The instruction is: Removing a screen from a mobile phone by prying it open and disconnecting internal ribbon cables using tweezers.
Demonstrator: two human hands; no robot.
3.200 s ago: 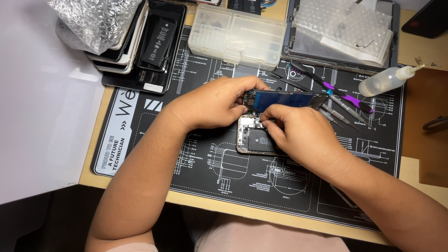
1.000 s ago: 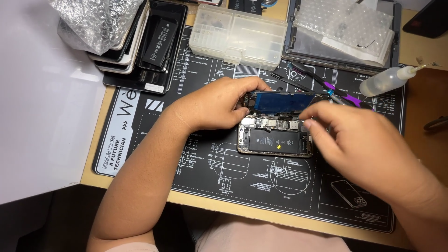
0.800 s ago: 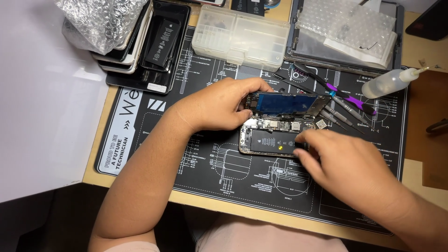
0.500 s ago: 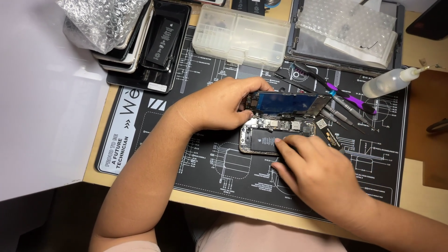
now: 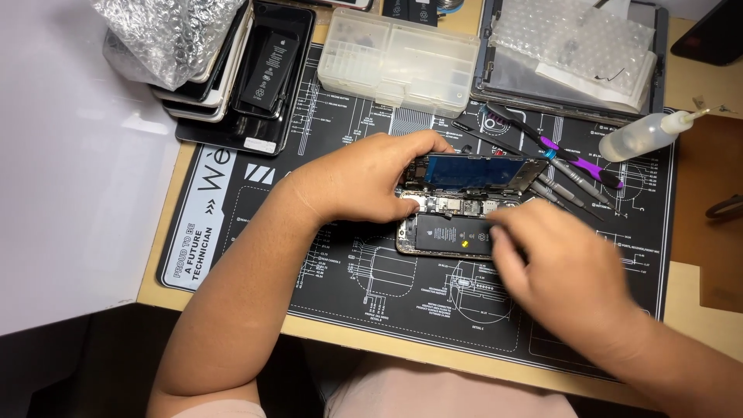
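phone: opened-up smartphone (image 5: 445, 232) lying flat on the black repair mat (image 5: 255, 232), near the middle, battery showing
screen: lifted screen panel (image 5: 476, 170) propped up on edge along the phone's far side, looks hinged there
left hand: left hand (image 5: 364, 178) curled around the screen's left end, holding it up
right hand: right hand (image 5: 569, 267) blurry, over the phone's right end; honestly can't tell if the fingers are pinching anything or just loose
nearby: purple-handled tools (image 5: 576, 162) and a squeeze bottle (image 5: 642, 135) just past the screen, clear parts box (image 5: 402, 58) further back
risk: if the left hand slips or tips the screen too far, I'd guess whatever joins it to the body gets strained; the right hand could also bump small bits on the board
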